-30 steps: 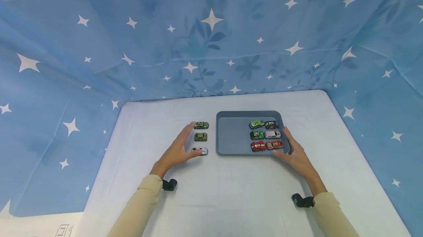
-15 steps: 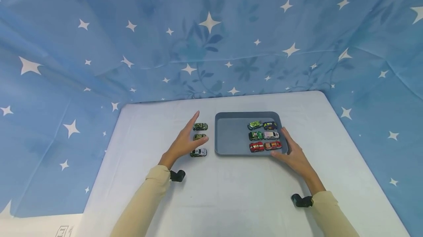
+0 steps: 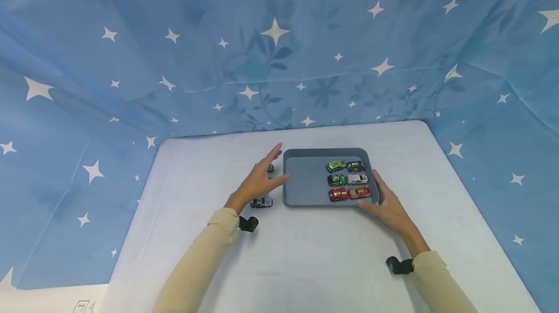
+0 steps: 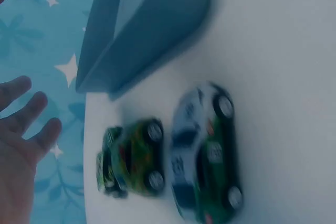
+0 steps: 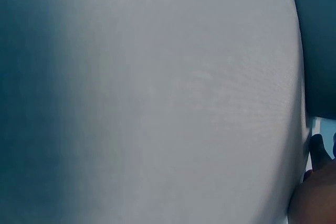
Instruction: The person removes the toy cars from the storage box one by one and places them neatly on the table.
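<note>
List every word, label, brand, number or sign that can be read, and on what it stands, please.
None reads clearly.
White-green car: markings on roof and side, too blurred.
Cars in the tray: markings too small.
Pale surface, lower left: a sign, cut off, unreadable.

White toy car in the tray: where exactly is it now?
In the head view, the white toy car sits in the right half of the gray tray, just right of the green car, between the dark car and the orange-red car.
</note>
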`<action>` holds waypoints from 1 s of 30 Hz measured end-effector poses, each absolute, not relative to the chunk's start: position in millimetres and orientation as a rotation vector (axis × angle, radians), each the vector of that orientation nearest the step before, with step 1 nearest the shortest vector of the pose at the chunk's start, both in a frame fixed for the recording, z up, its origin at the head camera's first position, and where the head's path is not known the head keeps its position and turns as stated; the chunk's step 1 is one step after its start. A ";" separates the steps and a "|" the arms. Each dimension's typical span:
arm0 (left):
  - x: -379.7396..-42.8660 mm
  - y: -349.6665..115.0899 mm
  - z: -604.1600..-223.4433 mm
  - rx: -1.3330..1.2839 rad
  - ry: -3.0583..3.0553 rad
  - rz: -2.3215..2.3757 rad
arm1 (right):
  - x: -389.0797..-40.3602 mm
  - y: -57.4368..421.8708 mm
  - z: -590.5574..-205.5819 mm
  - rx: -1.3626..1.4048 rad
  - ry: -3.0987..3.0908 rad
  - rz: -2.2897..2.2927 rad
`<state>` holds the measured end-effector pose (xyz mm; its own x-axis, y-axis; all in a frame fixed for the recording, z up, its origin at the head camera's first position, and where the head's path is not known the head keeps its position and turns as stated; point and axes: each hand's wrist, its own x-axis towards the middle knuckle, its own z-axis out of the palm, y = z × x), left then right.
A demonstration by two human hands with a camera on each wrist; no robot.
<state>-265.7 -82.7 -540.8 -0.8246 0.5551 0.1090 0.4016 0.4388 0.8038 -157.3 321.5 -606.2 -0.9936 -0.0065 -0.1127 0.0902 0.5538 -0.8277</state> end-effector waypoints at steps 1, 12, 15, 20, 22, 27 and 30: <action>-266.5 -79.2 -539.3 0.847 2.509 1.333 | -157.2 321.7 -605.9 0.072 2.677 -1.439; -277.1 -47.3 -535.0 0.923 2.463 1.272 | -161.1 320.1 -605.7 0.055 2.684 -1.443; -278.3 -42.9 -534.8 0.902 2.448 1.269 | -163.3 315.7 -606.5 0.049 2.683 -1.443; -282.0 -32.4 -534.0 0.904 2.430 1.291 | -162.6 312.8 -607.6 0.073 2.685 -1.437; -284.3 -26.2 -534.0 0.926 2.418 1.307 | -161.2 313.5 -607.4 0.077 2.687 -1.436; -288.4 -10.3 -537.5 0.960 2.380 1.344 | -157.3 317.0 -605.5 0.069 2.698 -1.430; -288.9 -2.1 -540.4 0.962 2.361 1.367 | -154.8 318.7 -604.2 0.067 2.707 -1.422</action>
<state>-288.9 -2.1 -540.4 -0.7514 0.6508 0.1088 0.4184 0.3424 0.8413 -154.8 318.7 -604.2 -0.9956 0.0002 -0.0941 0.0776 0.5676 -0.8196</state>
